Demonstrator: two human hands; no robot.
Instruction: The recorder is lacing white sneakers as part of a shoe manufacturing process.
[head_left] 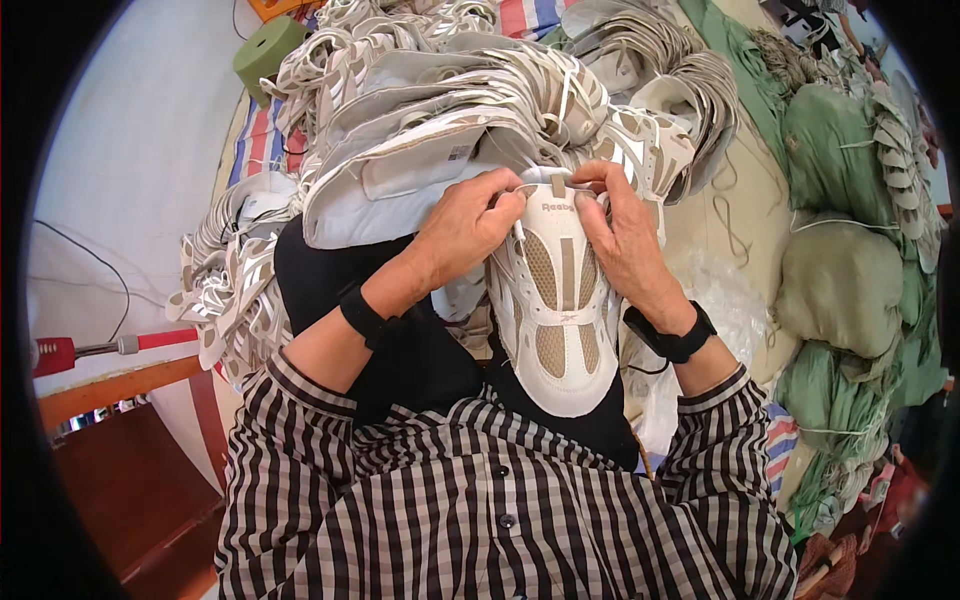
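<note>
A white and beige sneaker upper (pixel 567 372) lies across my lap with its toe toward me. Its tongue (pixel 556 224) stands at the far end, between my hands. My left hand (pixel 468 225) pinches the tongue's left top corner between thumb and fingers. On the opposite corner, my right hand (pixel 628 240) has its thumb on the front and its fingers curled over the top edge. Just beyond my left hand leans a thick stack of similar uppers (pixel 400 175), pale linings showing. Both wrists wear black bands.
More uppers (pixel 235 290) are heaped at the left, and another nested row (pixel 700 110) curves at the far right. Green sacks (pixel 835 150) line the right side. Crumpled clear plastic (pixel 715 300) lies near my right wrist. A green round object (pixel 270 52) stands far left.
</note>
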